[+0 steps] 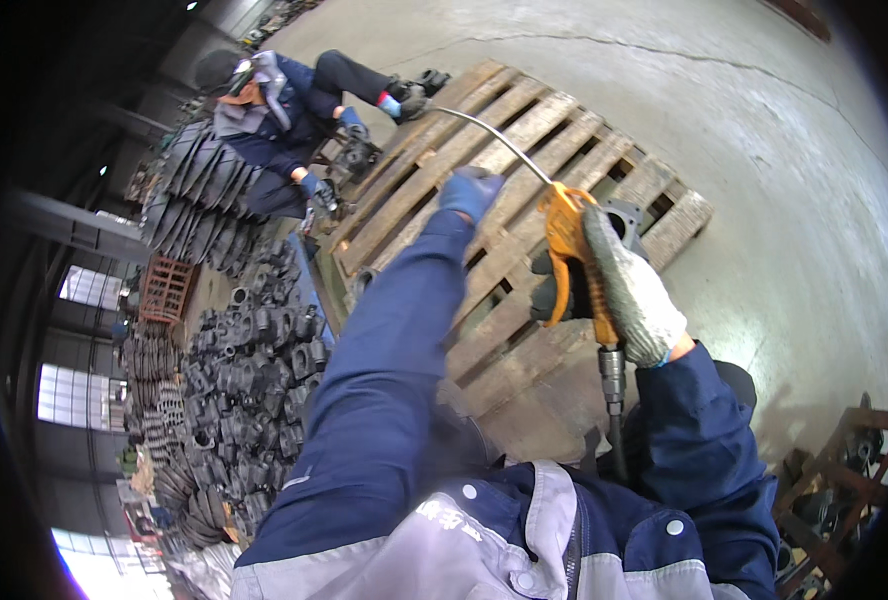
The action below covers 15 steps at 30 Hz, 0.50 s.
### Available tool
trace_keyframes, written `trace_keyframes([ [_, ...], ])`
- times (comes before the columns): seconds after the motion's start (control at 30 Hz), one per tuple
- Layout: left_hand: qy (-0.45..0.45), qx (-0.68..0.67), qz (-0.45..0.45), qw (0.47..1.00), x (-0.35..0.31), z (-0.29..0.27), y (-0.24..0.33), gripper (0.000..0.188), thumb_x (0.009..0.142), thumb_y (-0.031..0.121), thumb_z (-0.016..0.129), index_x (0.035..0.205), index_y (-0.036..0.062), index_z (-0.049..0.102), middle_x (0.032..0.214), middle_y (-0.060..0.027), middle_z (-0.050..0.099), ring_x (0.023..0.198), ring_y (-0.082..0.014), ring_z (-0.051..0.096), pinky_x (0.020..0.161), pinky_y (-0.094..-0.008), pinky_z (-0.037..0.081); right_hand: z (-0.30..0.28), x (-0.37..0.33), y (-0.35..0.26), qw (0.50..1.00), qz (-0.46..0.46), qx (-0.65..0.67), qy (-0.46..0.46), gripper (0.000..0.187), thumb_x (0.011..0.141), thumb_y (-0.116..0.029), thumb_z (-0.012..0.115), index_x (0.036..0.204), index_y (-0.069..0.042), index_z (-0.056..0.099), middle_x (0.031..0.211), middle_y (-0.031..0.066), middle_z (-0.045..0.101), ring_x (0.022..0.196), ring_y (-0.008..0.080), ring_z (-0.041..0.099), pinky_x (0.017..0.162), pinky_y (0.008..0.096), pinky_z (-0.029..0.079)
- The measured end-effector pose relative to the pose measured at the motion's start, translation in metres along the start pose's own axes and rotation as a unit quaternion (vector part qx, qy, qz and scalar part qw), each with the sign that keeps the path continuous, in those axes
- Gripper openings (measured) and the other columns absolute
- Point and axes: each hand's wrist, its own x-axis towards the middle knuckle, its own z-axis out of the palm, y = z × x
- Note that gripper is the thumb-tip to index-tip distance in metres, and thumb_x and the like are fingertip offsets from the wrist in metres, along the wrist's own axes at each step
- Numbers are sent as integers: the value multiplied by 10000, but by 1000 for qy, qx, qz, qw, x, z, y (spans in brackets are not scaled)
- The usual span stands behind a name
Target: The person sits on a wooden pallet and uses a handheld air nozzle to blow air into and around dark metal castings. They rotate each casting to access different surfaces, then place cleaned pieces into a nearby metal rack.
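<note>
My right hand (632,290), in a whitish glove with dark fingers, grips an orange air blow gun (568,225) by its handle. A long, thin, bent metal nozzle (499,135) runs from the gun toward the far left, over the pallet. At the gun's base a metal coupling (613,375) joins a dark hose. My left arm reaches out over the wooden pallet (524,110); my left hand (471,192), in a blue glove, looks closed, and whatever its fingers hold is hidden. Just behind my right hand shows part of a dark metal casting (624,215) with a round hole.
A co-worker (274,130) sits at the pallet's far left, gloved hands at dark metal parts. Many dark castings (244,370) are heaped to the left, near an orange-red crate (168,288). A rusty metal rack (844,470) stands at the lower right. Concrete floor (764,150) spreads beyond the pallet.
</note>
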Motion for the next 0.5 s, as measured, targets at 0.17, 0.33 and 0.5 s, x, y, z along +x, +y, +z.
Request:
trace_keyframes([
  [0.17,23,255,-66,964,-27,-199,-105,506,840,486,603,1087,65,737,1105,-195,700,1041,-368,669,947,-422,500,11,-2,10,999,29,15,-27,672,934,-615,554,1192,6,549,954,169,686,712,248,709,655,380,621],
  [0.33,52,152,-219,962,-71,-274,-211,527,854,528,587,1085,75,727,1132,-169,697,1076,-349,660,955,-403,498,6,9,37,998,30,-14,-55,640,940,-604,555,1227,-32,548,974,157,676,713,243,696,666,391,611],
  [0.5,6,226,-230,947,-119,-257,-266,494,873,483,613,1162,94,708,1170,-148,697,1089,-336,663,963,-407,500,-8,16,74,996,63,-60,-34,656,959,-633,495,1122,-5,591,880,125,647,681,206,661,639,344,580],
])
